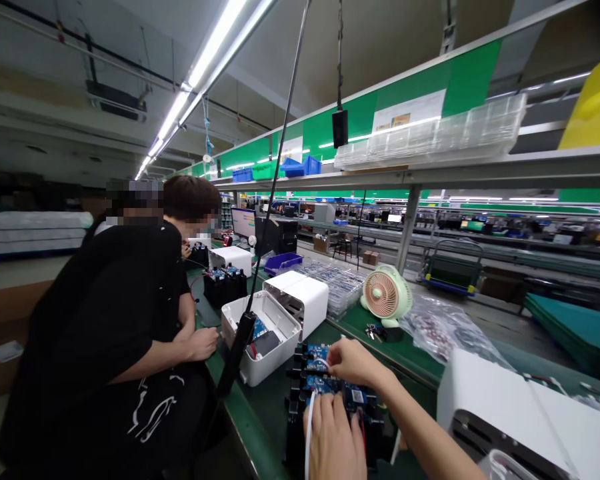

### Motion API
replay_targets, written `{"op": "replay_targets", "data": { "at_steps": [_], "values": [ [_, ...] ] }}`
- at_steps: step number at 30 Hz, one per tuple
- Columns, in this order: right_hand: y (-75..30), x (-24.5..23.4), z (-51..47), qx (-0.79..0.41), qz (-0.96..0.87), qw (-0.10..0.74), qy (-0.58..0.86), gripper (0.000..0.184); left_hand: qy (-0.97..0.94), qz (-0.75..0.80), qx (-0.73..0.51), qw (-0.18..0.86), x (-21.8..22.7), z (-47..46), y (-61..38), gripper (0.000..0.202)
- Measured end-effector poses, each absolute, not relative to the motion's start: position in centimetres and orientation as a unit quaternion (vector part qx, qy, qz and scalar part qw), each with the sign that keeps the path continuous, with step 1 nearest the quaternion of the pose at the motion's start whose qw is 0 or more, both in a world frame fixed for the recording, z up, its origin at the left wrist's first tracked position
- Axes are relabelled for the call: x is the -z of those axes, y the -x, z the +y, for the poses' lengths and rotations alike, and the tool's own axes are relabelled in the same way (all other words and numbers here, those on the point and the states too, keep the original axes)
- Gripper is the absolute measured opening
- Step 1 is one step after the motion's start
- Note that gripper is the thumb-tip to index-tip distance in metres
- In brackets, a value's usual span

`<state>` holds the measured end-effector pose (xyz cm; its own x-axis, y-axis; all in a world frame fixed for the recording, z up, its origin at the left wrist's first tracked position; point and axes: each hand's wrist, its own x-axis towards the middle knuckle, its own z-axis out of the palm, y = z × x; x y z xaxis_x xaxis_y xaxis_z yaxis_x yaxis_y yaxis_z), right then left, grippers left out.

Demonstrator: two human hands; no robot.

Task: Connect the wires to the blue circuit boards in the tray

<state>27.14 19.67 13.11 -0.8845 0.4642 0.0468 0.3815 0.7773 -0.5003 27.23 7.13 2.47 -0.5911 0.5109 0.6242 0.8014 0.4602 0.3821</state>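
A black battery module with blue circuit boards on top (325, 387) stands on the green bench in front of me. My right hand (353, 363) pinches a thin white wire at the top board. My left hand (333, 437) lies over the near side of the module, fingers curled, with a white cable running under it. Just beyond the module sits an open white plastic housing (263, 337) with a board inside.
A co-worker in black (115, 333) sits close on the left, hand on the bench edge. A black power tool (237, 357) hangs on a cable. A green fan (383, 293), stacked clear trays (337, 283), a plastic bag (443, 327) and another white housing (525, 410) crowd the right.
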Motion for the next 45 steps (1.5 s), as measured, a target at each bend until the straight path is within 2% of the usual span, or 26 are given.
{"op": "replay_targets", "data": {
  "at_steps": [3, 10, 17, 22, 28, 41, 45],
  "values": [
    [-27.6, -12.9, 19.8, -0.204, -0.944, 0.092, 0.242, 0.011, 0.389, -0.83, 0.361, 0.171, -2.9, 7.6, -27.4, 0.029],
    [-28.4, -11.6, 19.5, -0.139, -0.944, 0.139, 0.264, 0.007, 0.402, -0.824, 0.356, 0.179, -2.1, 7.3, -27.2, 0.037],
    [-29.0, -10.6, 20.0, -0.141, -0.947, 0.149, 0.246, 0.009, 0.41, -0.827, 0.347, 0.168, -2.2, 7.0, -27.3, 0.039],
    [-28.9, -11.0, 20.3, -0.144, -0.955, 0.142, 0.219, 0.02, 0.417, -0.827, 0.352, 0.138, -2.0, 7.0, -27.0, 0.039],
    [-29.7, -10.0, 19.3, -0.14, -0.943, 0.201, 0.225, 0.017, 0.42, -0.828, 0.349, 0.126, -2.4, 6.8, -27.1, 0.037],
    [-30.5, -9.2, 19.0, -0.094, -0.937, 0.259, 0.214, 0.012, 0.434, -0.824, 0.351, 0.095, -2.9, 6.2, -26.9, 0.033],
    [-30.6, -8.3, 19.0, -0.123, -0.919, 0.287, 0.24, 0.013, 0.438, -0.822, 0.349, 0.102, -2.9, 6.2, -26.9, 0.033]
  ]
}}
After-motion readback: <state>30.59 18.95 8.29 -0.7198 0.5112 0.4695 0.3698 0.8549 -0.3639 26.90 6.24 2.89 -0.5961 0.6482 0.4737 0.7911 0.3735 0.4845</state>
